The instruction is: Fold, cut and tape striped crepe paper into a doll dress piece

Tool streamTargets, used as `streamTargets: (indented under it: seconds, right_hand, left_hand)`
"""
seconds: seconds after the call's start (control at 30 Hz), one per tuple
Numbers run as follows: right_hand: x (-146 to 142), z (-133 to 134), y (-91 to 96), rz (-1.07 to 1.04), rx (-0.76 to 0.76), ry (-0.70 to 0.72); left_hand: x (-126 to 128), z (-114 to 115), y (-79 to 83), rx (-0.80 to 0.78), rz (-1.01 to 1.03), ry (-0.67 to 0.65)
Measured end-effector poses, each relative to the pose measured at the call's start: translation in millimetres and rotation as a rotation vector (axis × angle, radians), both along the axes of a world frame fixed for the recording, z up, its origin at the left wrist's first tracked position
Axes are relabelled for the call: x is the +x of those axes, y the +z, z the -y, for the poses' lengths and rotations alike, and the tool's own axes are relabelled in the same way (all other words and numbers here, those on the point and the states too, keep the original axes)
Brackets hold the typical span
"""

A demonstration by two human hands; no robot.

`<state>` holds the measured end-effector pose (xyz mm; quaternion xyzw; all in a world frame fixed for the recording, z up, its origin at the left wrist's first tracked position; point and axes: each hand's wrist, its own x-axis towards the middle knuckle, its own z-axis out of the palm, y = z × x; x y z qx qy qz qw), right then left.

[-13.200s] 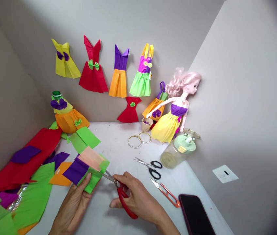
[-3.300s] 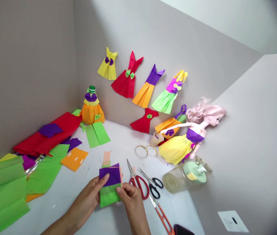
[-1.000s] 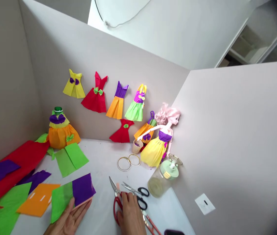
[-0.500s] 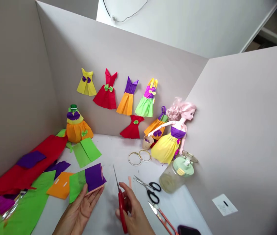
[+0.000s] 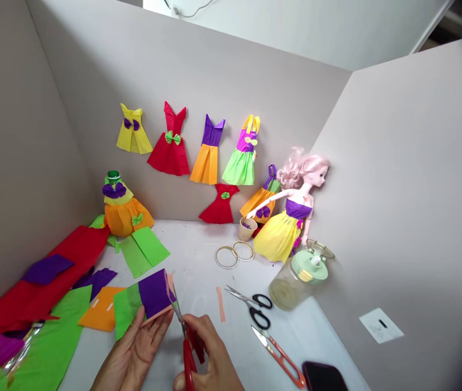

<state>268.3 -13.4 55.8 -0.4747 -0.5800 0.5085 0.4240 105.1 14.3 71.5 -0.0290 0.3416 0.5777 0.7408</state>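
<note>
My left hand (image 5: 135, 355) lies palm up under a stack of crepe paper (image 5: 143, 298), purple over green with a peach layer showing at the right edge. My right hand (image 5: 208, 361) grips red-handled scissors (image 5: 185, 339), whose blades meet the paper's right edge. A thin peach strip (image 5: 220, 304) lies on the white table just to the right.
Black-handled scissors (image 5: 251, 304), orange thread snips (image 5: 278, 355) and a dark phone (image 5: 324, 377) lie to the right. A jar with a green lid (image 5: 298, 274), a doll (image 5: 292, 209), two rings (image 5: 233, 254) and a small cup (image 5: 246, 228) stand behind. Crepe sheets (image 5: 51, 282) pile on the left; paper dresses (image 5: 190, 146) hang on the wall.
My right hand has brought the red scissors from upright beside the paper up to its right edge. The left hand keeps the stack in about the same place.
</note>
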Motion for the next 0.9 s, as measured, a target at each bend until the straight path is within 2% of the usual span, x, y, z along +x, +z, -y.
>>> streamTargets:
  seconds: [0.17,0.43,0.67,0.9]
  right_hand:
    - [-5.1,-0.9,-5.4,0.009,0.047,0.013]
    - [-10.3,1.2,1.7,-0.015,0.022,-0.073]
    - [-9.6,1.8,-2.7,0.044,0.015,-0.085]
    - [-11.1,4.0,-1.5,0.025,-0.004,-0.106]
  left_hand:
    - [4.4,2.2,7.5,0.028,0.034,-0.009]
    - [6.8,0.2,6.4,0.021,0.047,-0.021]
    - [10.1,1.2,15.1,-0.031,-0.039,-0.002]
    - [8.9,1.4,9.2,-0.005,-0.048,-0.031]
